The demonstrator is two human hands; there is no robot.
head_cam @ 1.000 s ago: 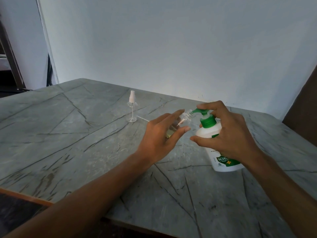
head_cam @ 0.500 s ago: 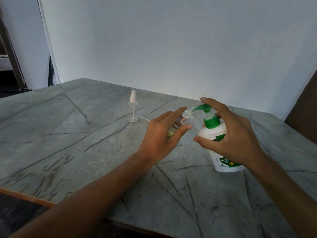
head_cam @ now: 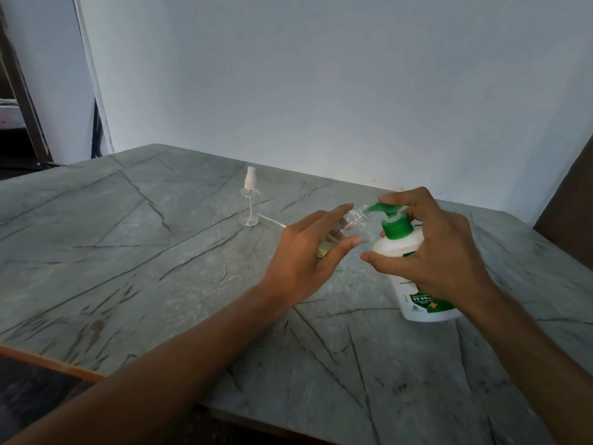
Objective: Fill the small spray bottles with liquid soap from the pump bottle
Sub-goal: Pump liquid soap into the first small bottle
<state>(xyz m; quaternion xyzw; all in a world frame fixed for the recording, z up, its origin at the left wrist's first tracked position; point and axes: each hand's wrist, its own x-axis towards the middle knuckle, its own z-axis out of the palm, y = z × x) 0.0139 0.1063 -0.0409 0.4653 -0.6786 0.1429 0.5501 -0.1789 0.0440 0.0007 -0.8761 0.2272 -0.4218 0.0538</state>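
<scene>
While I grip the white pump bottle (head_cam: 407, 255) with my right hand (head_cam: 439, 252), forefinger on the green pump head (head_cam: 383, 208), my left hand (head_cam: 305, 261) curls around a tilted open spray bottle (head_cam: 353, 221), neck touching the spout at 9 o'clock. Risk: a hard pump could shoot soap past the narrow neck onto the tabletop (head_cam: 160, 268); slippery bottle may twist. Capped empty spray bottle (head_cam: 249, 200) stands at 11 o'clock, well apart.

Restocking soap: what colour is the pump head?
Green pump head, head view.
</scene>
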